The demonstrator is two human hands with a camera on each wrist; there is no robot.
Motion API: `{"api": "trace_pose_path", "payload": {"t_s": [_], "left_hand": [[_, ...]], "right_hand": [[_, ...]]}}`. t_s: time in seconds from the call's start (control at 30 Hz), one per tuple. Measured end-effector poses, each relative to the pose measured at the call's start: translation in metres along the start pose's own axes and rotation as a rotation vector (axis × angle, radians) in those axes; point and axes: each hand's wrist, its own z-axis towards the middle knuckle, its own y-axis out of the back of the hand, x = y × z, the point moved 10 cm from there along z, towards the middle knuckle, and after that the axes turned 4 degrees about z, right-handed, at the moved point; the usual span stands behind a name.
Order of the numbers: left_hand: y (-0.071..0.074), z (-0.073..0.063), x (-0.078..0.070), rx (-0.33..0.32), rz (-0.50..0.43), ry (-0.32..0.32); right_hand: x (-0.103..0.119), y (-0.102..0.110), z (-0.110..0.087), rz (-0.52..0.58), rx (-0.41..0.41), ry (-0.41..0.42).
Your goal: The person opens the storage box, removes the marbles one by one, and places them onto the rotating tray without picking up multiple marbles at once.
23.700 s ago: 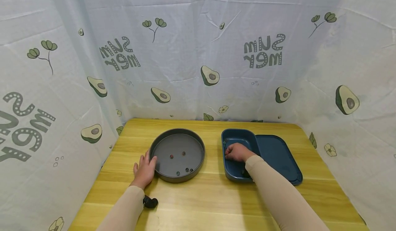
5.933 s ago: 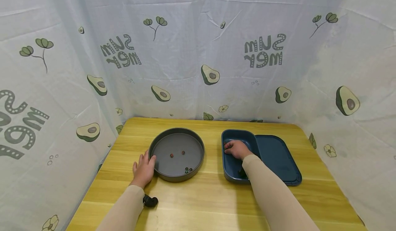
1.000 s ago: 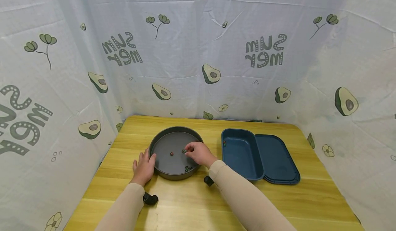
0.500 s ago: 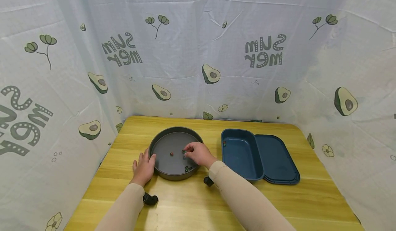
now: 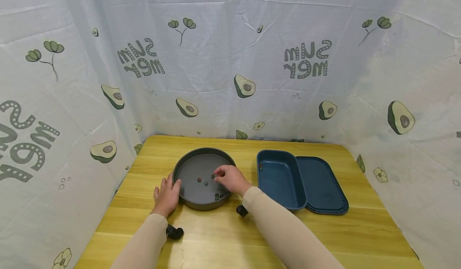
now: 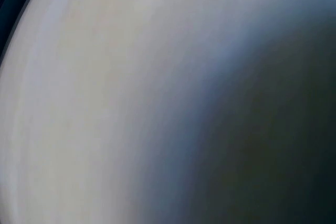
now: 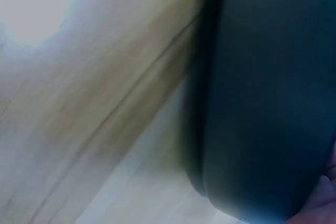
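Gently does it over the grey round pan (image 5: 194, 168).
On the right hand (image 5: 232, 179), thumb and fingers are together beside a dark marble (image 5: 213, 176); whether they hold another, I cannot tell. Releasing low should limit rolling. The left hand (image 5: 167, 195), fingers spread, rests against the pan, good for steadying; more marbles (image 5: 199, 179) lie inside.

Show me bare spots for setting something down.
Bare: the table midway between the sleeves, and the strip right of the blue lid. Crowded: the round pan, with small balls inside, the right hand over it and the left hand at its rim.
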Motion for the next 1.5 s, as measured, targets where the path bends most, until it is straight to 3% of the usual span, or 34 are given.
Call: {"api": "trace_pose_path", "payload": {"t_s": [0.2,0.4,0.57,0.73,0.87,1.07,1.5], "left_hand": [[0.002,-0.002,0.006,0.025,0.011,0.024],[0.005,0.0,0.006,0.023,0.015,0.018],[0.007,-0.001,0.004,0.031,0.021,0.025],[0.007,0.003,0.003,0.027,0.023,0.021],[0.004,0.004,0.004,0.036,0.02,0.022],[0.002,0.004,0.003,0.033,0.015,0.021],[-0.001,0.001,0.0,0.019,-0.015,-0.003]], "right_hand": [[0.006,0.013,0.001,0.077,-0.011,-0.018],[0.008,0.072,0.002,0.082,-0.17,-0.042],[-0.016,0.131,-0.002,0.165,-0.32,-0.107],[-0.055,0.164,-0.007,0.164,-0.377,-0.181],[-0.084,0.166,-0.009,0.041,-0.323,-0.242],[-0.111,0.156,-0.01,-0.122,-0.206,-0.283],[-0.149,0.144,-0.015,-0.194,-0.132,-0.352]]}}
